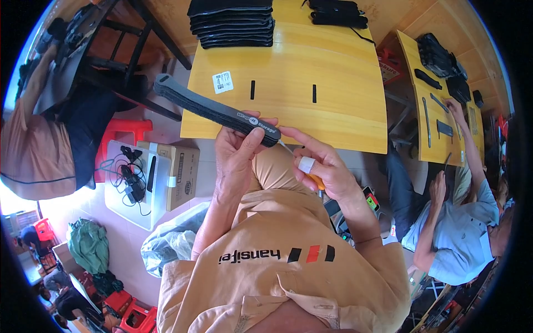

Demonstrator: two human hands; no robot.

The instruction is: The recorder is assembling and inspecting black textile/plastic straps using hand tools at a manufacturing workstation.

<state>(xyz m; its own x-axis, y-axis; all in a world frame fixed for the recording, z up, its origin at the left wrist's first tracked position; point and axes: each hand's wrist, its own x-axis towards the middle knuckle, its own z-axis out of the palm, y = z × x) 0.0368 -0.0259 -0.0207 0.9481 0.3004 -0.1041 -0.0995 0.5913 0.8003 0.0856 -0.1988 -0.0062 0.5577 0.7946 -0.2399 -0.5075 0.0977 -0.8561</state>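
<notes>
My left hand point(233, 152) is closed round one end of a bundle of long dark grey straps point(205, 110), stacked flat, with pale print near the held end. The bundle's far end, with a small hole, points up and left over the table's front edge. My right hand point(333, 173) grips a slim tool with an orange handle point(318, 181); its thin shaft reaches toward the held end of the straps. Whether the tip touches them I cannot tell. White tape wraps the right thumb, and the index finger stretches to the straps.
On the yellow table point(350, 125) lie a stack of black pieces point(230, 25), a white label card point(223, 82), two black strips and a dark bundle point(337, 13). Left are a carton point(183, 176) and a bin of cables point(114, 191). A co-worker point(458, 222) sits at right.
</notes>
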